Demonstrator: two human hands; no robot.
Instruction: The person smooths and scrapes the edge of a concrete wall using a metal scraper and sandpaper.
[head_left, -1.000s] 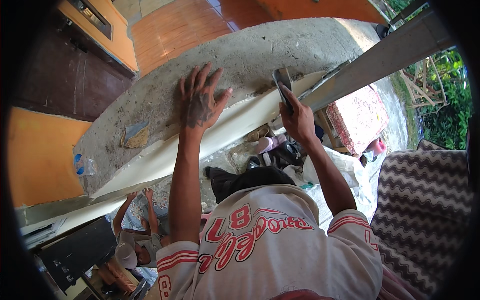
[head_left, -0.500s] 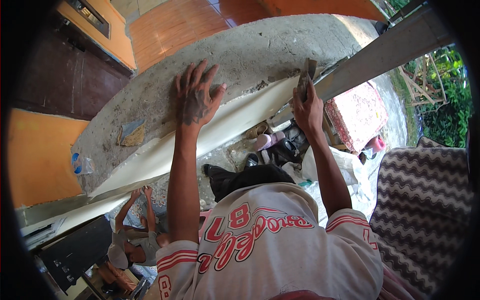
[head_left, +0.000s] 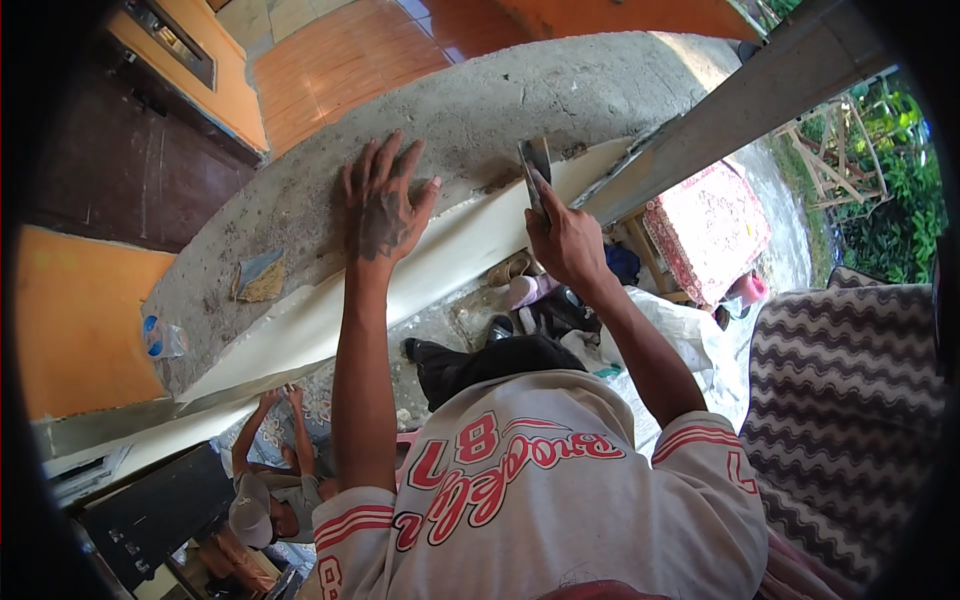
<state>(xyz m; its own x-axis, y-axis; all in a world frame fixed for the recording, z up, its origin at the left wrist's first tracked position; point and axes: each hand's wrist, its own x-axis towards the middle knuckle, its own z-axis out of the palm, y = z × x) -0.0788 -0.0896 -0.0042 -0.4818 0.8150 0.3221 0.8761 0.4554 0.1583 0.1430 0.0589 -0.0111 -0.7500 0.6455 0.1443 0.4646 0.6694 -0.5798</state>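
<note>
My left hand (head_left: 385,205) lies flat with fingers spread on the rough grey concrete ledge (head_left: 450,115), close to its near edge. My right hand (head_left: 568,242) is closed around a scraper (head_left: 536,172), a flat metal blade pointing away from me. The blade rests at the ledge's edge, where the grey top meets the cream-painted side (head_left: 450,250). Dark crumbly patches show along this edge between my two hands. Farther left on the ledge lies a folded piece of sandpaper-like sheet (head_left: 260,276), tan and grey.
A clear plastic item with a blue part (head_left: 165,336) sits at the ledge's left end. A grey post (head_left: 720,115) rises at the right. Below are shoes (head_left: 530,290), a pink-patterned box (head_left: 705,225) and a striped cloth-covered seat (head_left: 850,430). Another person (head_left: 265,505) sits lower left.
My right hand has moved left along the ledge's edge with the scraper, coming nearer to my left hand. My left hand has stayed nearly in place.
</note>
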